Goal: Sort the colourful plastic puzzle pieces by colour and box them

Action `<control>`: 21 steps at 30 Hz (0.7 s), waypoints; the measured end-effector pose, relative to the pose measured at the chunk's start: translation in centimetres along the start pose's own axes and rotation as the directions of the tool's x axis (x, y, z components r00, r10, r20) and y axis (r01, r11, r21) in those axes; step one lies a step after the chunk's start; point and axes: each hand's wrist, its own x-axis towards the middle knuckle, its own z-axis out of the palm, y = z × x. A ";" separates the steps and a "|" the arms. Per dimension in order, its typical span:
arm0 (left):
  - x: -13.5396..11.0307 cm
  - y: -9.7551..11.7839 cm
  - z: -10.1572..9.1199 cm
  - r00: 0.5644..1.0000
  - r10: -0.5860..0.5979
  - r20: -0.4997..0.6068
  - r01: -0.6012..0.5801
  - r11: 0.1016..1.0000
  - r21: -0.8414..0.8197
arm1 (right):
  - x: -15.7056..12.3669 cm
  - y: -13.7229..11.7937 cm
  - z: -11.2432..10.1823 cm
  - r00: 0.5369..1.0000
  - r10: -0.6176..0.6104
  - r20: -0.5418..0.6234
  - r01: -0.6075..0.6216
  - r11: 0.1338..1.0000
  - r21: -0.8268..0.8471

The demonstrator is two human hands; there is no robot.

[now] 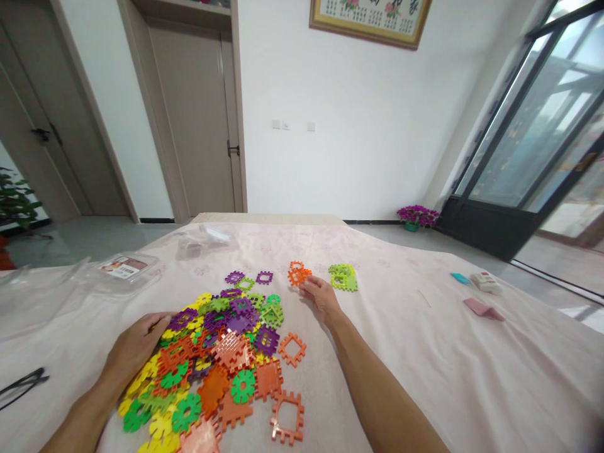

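Observation:
My left hand [141,340] is at the left side of a heap of plastic interlocking pieces. Its fingers are bent, with the tips at the edge of a purple square piece [183,319], apparently pinching it. Out beyond the heap, my right hand [322,298] has its fingertips closed on the near side of an orange interlocking piece [299,276]. A second orange piece [296,265] sits right behind that one. Beside this hand, to the right, lies a group of light green square pieces [343,277]. Green flower-shaped discs [243,385] and yellow ones lie in the heap.
Two purple frames [265,277] and a green frame [245,284] lie behind the heap. Clear plastic packaging [125,269] is at the left, with dark glasses [23,382] nearer. A pink cloth [483,309], a blue item [460,278] and a white packet [486,282] lie far right.

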 end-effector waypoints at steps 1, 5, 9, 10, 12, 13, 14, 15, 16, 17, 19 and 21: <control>-0.1 0.1 -0.1 1.000 -0.011 -0.011 0.011 1.000 -0.016 | 0.2 0.0 -0.1 0.999 -0.008 -0.053 0.010 0.999 0.038; -0.6 1.6 -0.8 0.985 0.054 -0.161 -0.063 0.997 -0.049 | 0.2 -0.1 -0.4 0.991 -0.039 -0.127 0.036 0.999 -0.022; -2.5 7.7 -1.3 0.896 0.408 -0.176 -0.423 0.904 -0.059 | -0.4 -0.1 -0.7 0.995 -0.010 0.100 0.031 0.977 -0.212; -3.6 9.8 -1.1 0.854 0.509 -0.106 -0.517 0.853 -0.071 | -0.5 -0.1 -0.8 0.988 -0.008 0.156 0.048 0.965 -0.257; -6.5 13.9 -0.2 0.724 0.686 0.068 -0.681 0.727 -0.081 | -0.7 -0.1 -1.0 0.963 0.004 0.271 0.088 0.941 -0.328; -8.2 15.7 0.6 0.639 0.749 0.176 -0.748 0.658 -0.084 | -0.7 -0.2 -1.1 0.946 0.018 0.324 0.106 0.927 -0.359; -10.0 17.1 1.4 0.546 0.792 0.274 -0.805 0.587 -0.092 | -0.7 -0.2 -1.2 0.928 0.038 0.371 0.118 0.913 -0.390; -11.5 18.1 2.4 0.461 0.809 0.365 -0.843 0.528 -0.106 | -0.7 -0.3 -1.4 0.911 0.062 0.409 0.128 0.898 -0.421; -12.9 18.7 3.4 0.405 0.806 0.432 -0.861 0.495 -0.116 | -0.7 -0.3 -1.5 0.894 0.086 0.441 0.136 0.884 -0.448; -13.9 18.9 4.3 0.376 0.795 0.476 -0.872 0.478 -0.109 | -0.6 -0.4 -1.6 0.877 0.109 0.469 0.143 0.871 -0.470; -14.9 18.5 5.9 0.351 0.773 0.529 -0.888 0.454 -0.074 | -0.5 -0.5 -1.8 0.838 0.160 0.522 0.160 0.843 -0.514; -14.3 17.7 7.0 0.396 0.760 0.515 -0.889 0.458 0.007 | -0.6 -0.7 -1.8 0.791 0.216 0.572 0.176 0.815 -0.551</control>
